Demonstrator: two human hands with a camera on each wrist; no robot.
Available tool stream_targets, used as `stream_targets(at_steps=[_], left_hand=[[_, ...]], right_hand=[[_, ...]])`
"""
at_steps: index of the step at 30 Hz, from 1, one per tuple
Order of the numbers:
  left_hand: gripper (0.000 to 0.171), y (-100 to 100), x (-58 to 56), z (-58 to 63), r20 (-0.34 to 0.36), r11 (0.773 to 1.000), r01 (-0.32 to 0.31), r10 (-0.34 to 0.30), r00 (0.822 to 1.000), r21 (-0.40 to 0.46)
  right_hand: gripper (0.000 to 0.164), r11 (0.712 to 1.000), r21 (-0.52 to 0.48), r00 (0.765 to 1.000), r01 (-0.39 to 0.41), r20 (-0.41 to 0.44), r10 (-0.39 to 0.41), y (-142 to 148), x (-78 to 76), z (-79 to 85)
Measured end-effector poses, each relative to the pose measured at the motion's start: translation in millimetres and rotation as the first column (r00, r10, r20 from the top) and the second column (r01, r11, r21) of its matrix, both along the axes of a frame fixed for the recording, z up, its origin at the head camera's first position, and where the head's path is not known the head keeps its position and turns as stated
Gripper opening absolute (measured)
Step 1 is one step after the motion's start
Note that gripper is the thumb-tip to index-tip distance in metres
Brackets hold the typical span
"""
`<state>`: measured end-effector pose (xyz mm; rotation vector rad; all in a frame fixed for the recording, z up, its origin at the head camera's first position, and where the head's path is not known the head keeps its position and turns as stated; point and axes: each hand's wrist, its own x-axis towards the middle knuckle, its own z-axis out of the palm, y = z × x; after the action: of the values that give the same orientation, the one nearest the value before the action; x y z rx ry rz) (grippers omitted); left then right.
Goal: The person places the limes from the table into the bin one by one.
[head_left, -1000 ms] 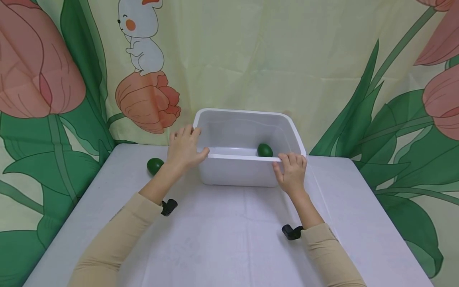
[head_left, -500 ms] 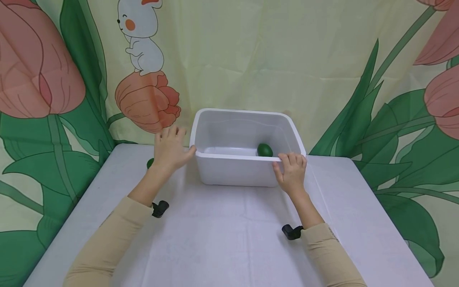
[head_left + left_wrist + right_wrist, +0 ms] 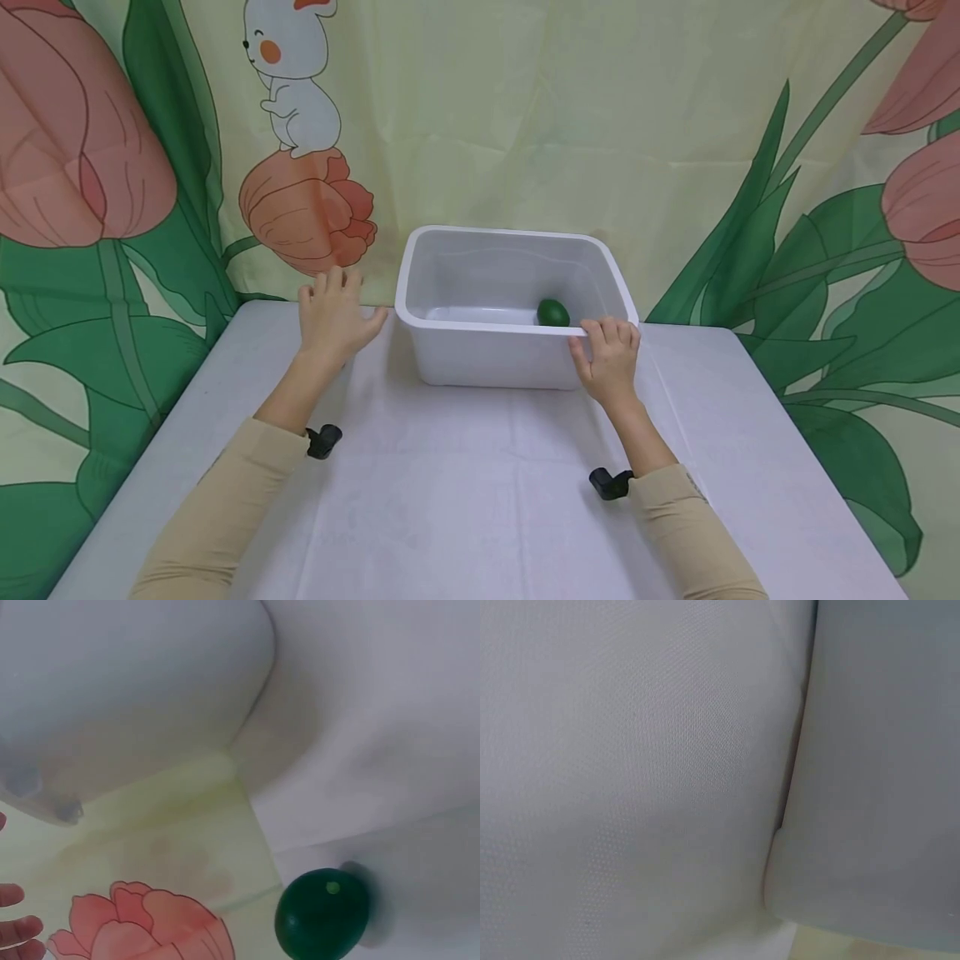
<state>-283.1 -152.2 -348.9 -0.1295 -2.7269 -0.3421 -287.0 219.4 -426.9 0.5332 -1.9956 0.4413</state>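
Observation:
A white plastic bin (image 3: 495, 358) stands at the back of the table. My right hand (image 3: 611, 358) grips its near rim at the right corner, fingers over the edge and thumb outside. Inside the bin, toward the right, lies a smooth dark green avocado (image 3: 553, 313). My left hand (image 3: 330, 317) is left of the bin and apart from it, fingers spread and holding nothing. A second avocado (image 3: 322, 915), with a pale stem spot, rests on the table in the left wrist view; in the head view the left hand and forearm hide it.
A white cloth (image 3: 465, 500) covers the table. Directly behind the bin hangs a yellowish backdrop (image 3: 525, 125) printed with tulips and a rabbit. Small black wrist cameras, such as the left one (image 3: 324, 442), stick out inward from both sleeves.
My left hand has let go of the bin's left rim and moved left, over the avocado on the table, covering it from view. The right hand stays on the rim.

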Motion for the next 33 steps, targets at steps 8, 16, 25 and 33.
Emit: stream_targets(at_steps=[8, 16, 25, 33], left_hand=[[0.058, -9.9, -3.7, -11.0, 0.008, 0.998, -0.054, 0.054, 0.998, -0.009], [0.062, -20.7, -6.1, -27.2, 0.069, 0.991, -0.133, 0.134, 0.989, -0.011], [0.060, -27.1, -10.2, -42.9, 0.086, 0.985, -0.172, 0.171, 0.982, -0.001], [0.061, -32.9, -12.4, -56.3, 0.132, 0.973, -0.229, 0.227, 0.965, 0.002]], right_hand=[[0.048, 1.000, 0.004, 1.000, 0.003, -0.003, -0.003, -0.5, -1.0, -0.2], [0.049, 1.000, 0.006, 1.000, 0.011, 0.016, -0.011, -0.5, -0.6, -0.4], [0.049, 1.000, -0.009, 1.000, 0.011, 0.027, -0.011, -0.8, 0.2, -0.1], [0.049, 1.000, -0.014, 1.000, 0.007, 0.009, -0.007, -0.7, -1.0, -1.3]])
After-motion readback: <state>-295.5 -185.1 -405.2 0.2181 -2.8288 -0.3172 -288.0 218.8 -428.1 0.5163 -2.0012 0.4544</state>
